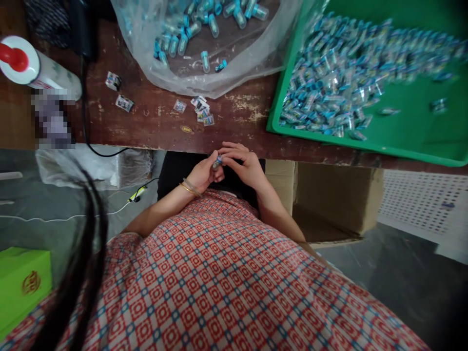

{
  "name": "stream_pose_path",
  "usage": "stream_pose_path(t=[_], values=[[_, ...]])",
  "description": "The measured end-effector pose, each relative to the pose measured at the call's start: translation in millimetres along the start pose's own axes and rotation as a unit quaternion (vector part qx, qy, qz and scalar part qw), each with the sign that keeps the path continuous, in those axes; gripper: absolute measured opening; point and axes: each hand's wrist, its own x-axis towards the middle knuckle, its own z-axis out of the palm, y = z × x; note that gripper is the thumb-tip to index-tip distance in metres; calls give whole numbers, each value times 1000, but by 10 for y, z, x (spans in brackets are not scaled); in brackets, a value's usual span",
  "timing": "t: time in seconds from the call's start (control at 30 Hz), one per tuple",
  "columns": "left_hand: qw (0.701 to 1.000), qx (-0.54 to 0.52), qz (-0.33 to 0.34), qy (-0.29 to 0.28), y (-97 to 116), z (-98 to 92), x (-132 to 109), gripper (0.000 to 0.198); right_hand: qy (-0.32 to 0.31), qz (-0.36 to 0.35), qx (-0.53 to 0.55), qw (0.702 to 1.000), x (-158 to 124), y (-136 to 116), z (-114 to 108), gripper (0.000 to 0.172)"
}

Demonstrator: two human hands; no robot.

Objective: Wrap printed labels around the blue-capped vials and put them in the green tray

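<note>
Close in front of my body, just below the table edge, a small clear vial point(217, 162) with a blue cap and what looks like a printed label is between my two hands. My left hand point(203, 174), with bracelets at the wrist, is closed around it. The thumb and fingertips of my right hand point(245, 166) close on the upper side of the same vial, its other fingers loosely bent. On the table ahead lie small printed labels point(203, 113) in a loose pile. Beyond them, a clear plastic bag point(161, 80) contains many blue-capped vials point(204, 62).
A green tray point(365, 148) of labelled vials stands at the right. At the left are a white bottle with a red top point(54, 68), a blurred-out item and a black cable point(84, 112). Below the table sit a cardboard box point(332, 195) and a white perforated basket point(413, 204).
</note>
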Motion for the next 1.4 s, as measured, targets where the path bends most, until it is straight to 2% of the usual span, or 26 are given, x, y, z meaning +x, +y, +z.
stream_pose_path(t=[0.13, 0.4, 0.6, 0.83, 1.03, 1.23, 1.4], values=[[998, -48, -41, 7, 72, 47, -39, 60, -4, -1, 65, 998, -3, -44, 34, 25], [991, -81, -99, -39, 105, 22, -55, 56, -1, 34, 78, 996, -56, -71, -12, 28], [995, -73, -52, -37, 75, -54, -34, 38, 16, 62, 99, 993, -47, -76, -11, 30], [994, -83, -54, -38, 68, -76, -5, 47, 39, 77, 129, 988, -44, -94, 14, 32], [993, -89, -60, -41, 85, -55, 6, 51, 30, 80, 117, 989, -46, -90, 25, 32], [993, -104, -41, -28, 74, -64, 22, 49, 22, 80, 120, 989, -79, -21, 131, 32], [997, -70, -30, -26, 13, -119, 44, 52, 20, 81, 144, 986, -65, -55, 113, 28]])
